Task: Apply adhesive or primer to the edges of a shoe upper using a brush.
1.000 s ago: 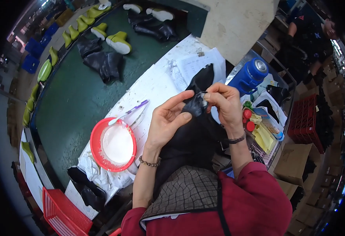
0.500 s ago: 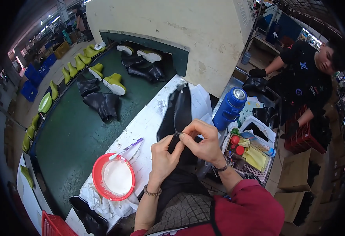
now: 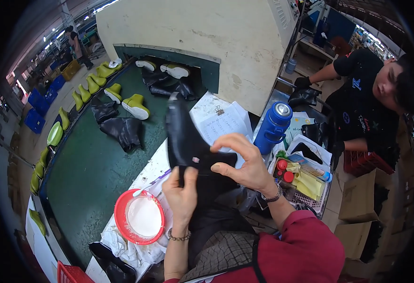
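My left hand (image 3: 182, 193) pinches the lower edge of a black leather boot upper (image 3: 184, 132), which stands raised in front of me, slightly blurred. A small pale patch shows on the upper's lower part. Close by on the right, my right hand (image 3: 247, 162) has its thumb and forefinger spread in a C shape, the fingertips at the upper's right edge. Its other fingers are partly hidden. Left of my left hand is a red bowl (image 3: 120, 214) of white liquid, with a purple-and-white brush (image 3: 157, 180) by its rim.
A green conveyor (image 3: 82, 188) carries black boot uppers (image 3: 122, 132) and yellow-green shoe lasts (image 3: 135, 106). Papers (image 3: 225, 127) lie ahead on the white table. To the right are a blue flask (image 3: 273, 127), a basket of supplies (image 3: 306, 181), and a co-worker (image 3: 362, 99) beside cardboard boxes (image 3: 358, 200).
The boot upper has turned and moved left, showing its outer face. My hands, earlier together pinching its edge, are now apart: left hand lower left, right hand's fingers spread.
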Action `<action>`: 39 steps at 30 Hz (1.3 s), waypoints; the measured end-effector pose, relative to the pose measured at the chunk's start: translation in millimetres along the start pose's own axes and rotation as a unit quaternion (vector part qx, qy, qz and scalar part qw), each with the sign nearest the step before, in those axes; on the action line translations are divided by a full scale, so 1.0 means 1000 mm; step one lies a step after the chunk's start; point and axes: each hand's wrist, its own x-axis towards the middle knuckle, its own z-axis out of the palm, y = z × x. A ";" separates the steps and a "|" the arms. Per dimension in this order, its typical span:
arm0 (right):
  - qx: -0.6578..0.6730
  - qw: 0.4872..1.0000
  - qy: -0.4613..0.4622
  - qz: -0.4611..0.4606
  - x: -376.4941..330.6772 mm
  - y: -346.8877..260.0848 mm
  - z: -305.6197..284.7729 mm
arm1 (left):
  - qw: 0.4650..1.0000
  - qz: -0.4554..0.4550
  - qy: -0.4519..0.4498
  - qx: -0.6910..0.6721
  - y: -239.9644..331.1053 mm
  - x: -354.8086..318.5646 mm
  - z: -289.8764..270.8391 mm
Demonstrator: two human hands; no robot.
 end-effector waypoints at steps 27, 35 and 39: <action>-0.211 0.886 0.404 -0.085 0.008 -0.005 -0.078 | 0.995 0.022 -0.092 -0.029 0.008 -0.006 -0.011; -0.411 0.725 0.545 -0.089 0.029 0.039 -0.169 | 0.978 -0.156 -0.132 -0.030 -0.040 -0.045 -0.033; -0.431 0.745 0.509 0.020 0.023 0.075 -0.213 | 0.966 -0.201 -0.161 -0.038 -0.048 -0.065 -0.031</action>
